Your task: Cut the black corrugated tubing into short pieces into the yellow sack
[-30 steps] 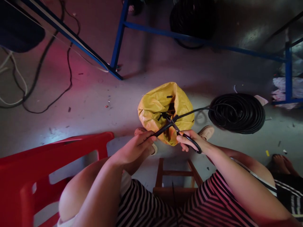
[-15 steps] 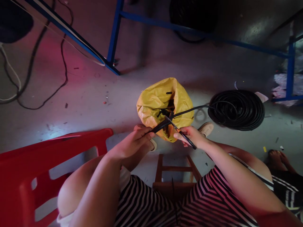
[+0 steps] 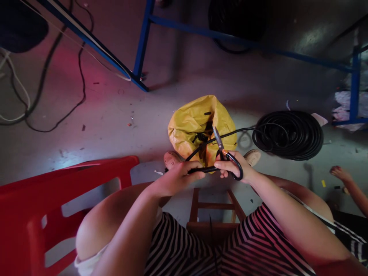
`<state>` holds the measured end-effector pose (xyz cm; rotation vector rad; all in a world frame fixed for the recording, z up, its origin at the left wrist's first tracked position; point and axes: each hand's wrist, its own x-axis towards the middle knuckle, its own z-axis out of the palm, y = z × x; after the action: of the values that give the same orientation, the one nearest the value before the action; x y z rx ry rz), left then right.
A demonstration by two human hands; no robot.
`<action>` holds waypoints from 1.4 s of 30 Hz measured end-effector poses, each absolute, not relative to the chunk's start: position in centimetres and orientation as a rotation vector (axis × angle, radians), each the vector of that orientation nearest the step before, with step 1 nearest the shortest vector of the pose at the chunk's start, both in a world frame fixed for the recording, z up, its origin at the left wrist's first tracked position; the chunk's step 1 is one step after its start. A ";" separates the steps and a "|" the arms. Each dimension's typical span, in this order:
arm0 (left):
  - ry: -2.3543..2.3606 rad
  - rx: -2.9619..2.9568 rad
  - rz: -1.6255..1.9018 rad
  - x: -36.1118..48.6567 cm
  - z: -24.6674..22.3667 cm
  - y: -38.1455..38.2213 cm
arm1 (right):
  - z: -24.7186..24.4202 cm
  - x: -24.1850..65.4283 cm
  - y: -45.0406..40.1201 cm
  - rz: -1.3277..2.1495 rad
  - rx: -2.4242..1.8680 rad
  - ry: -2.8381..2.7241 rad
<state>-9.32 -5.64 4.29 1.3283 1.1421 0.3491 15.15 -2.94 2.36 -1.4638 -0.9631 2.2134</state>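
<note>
My left hand is closed around black tubing, with a short length sticking out toward the right. My right hand holds a pair of scissors with black handles, blades pointing up and away from me. The fingers of that hand also touch the end of the short black length. A long black tube runs from the coil on the floor across the yellow bag toward my left hand. Dark pieces lie inside the open bag, below my hands.
A red plastic chair stands at my left, and a wooden stool is between my legs. Blue metal frames cross the far side. Loose cables lie at the left. Another person's foot shows at the right.
The scissors have swung away from the tubing and now point forward. My left hand has moved right and nearer me, and my right fingers now touch the short black length.
</note>
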 end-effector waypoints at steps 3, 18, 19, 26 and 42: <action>1.036 1.288 0.319 -8.7 4.5 -5.5 | 3.6 15.7 -2.6 2.164 -1.441 -0.856; 1.401 1.100 0.743 -8.2 4.8 -4.9 | 1.6 18.0 -2.2 1.935 -1.330 -1.076; 1.411 1.077 0.748 -8.1 4.9 -4.9 | 1.5 17.9 -2.6 1.963 -1.287 -1.121; 1.465 1.041 0.786 -7.9 4.8 -4.8 | 2.2 17.2 -3.6 1.944 -1.251 -1.188; 1.409 1.225 0.695 -8.5 4.1 -5.3 | 4.9 15.7 -2.9 1.955 -1.430 -1.358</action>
<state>-8.54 -5.31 4.12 1.2250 1.4093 0.6950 15.72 -2.95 4.87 -1.4304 -1.3584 1.9554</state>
